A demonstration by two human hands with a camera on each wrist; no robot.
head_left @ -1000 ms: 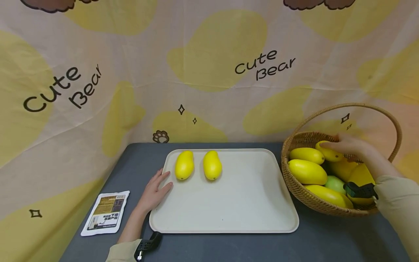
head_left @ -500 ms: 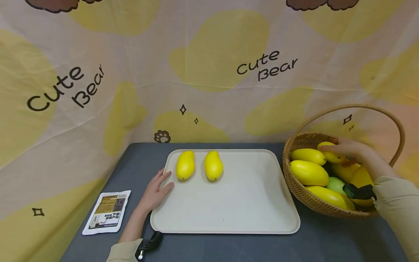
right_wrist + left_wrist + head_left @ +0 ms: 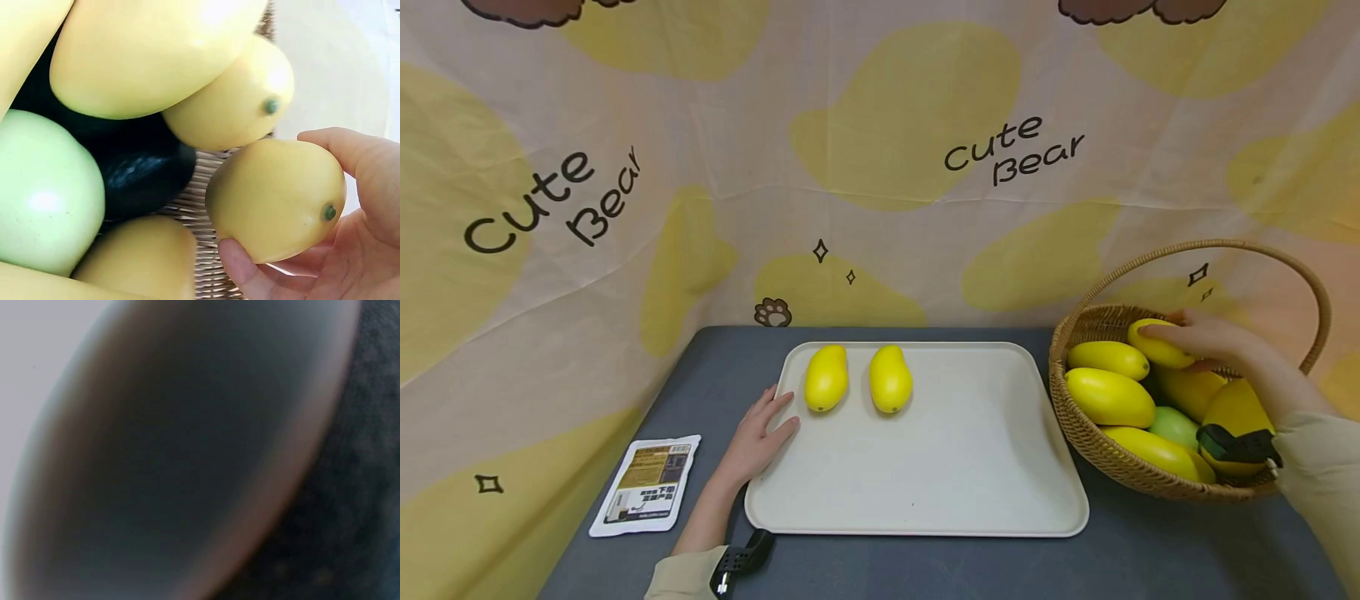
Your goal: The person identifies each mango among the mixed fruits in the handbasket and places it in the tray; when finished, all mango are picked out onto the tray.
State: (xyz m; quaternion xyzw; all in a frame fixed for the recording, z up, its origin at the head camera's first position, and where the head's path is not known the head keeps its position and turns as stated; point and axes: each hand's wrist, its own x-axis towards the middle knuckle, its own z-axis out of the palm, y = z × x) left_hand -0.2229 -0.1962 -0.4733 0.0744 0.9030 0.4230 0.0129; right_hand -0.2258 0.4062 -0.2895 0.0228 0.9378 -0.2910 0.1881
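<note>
Gripping yellow mango (image 3: 1157,343) at far side of wicker basket (image 3: 1093,448): right hand (image 3: 1228,346), thumb and fingers clamped round fruit. Basket sits right of white tray (image 3: 970,450), also holds more yellow mangoes (image 3: 1111,396), pale green fruit (image 3: 1174,427), dark item (image 3: 150,169). Left hand (image 3: 757,443) rests on tray's left edge, fingers apart. Mango pair (image 3: 826,379) lies on tray's far left, side by side with gap. Packet (image 3: 646,486) flat on desk (image 3: 917,571), left of left hand.

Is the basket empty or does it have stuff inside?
Not empty: the basket has several yellow fruits and a green one inside.
</note>
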